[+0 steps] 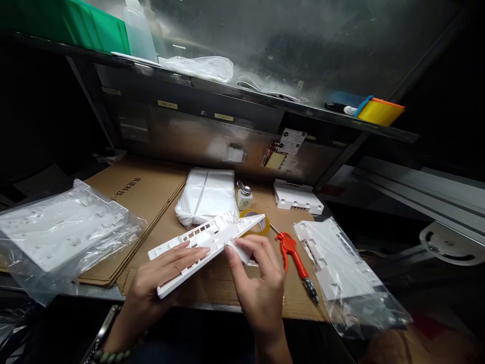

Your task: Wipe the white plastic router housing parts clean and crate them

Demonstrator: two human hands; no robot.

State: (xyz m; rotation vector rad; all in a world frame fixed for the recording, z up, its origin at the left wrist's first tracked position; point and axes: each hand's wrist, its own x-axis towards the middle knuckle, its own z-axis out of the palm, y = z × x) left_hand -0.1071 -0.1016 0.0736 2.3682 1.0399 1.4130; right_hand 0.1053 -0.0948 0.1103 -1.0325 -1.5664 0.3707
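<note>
A white plastic housing (223, 236) with slots along its side is held tilted above the cardboard. My left hand (155, 280) is closed on its left part, fingers laid over the inner face. Between thumb and fingers, my right hand (261, 278) pinches a small white pad (241, 251), perhaps folded cloth, against the housing's near edge. Just behind the housing lies a roll of yellowish tape (264, 226). An orange-handled air blow gun (291, 247) rests to the right of my right hand.
Bagged white housings lie at left (56, 227) and right (341, 263). Behind are a stack of clear bags (208, 189), a pump bottle (244, 198) and another white housing (297, 196). Flat cardboard (151, 202) covers the bench. Overhead, a shelf (261, 96) carries a green bin (76, 25).
</note>
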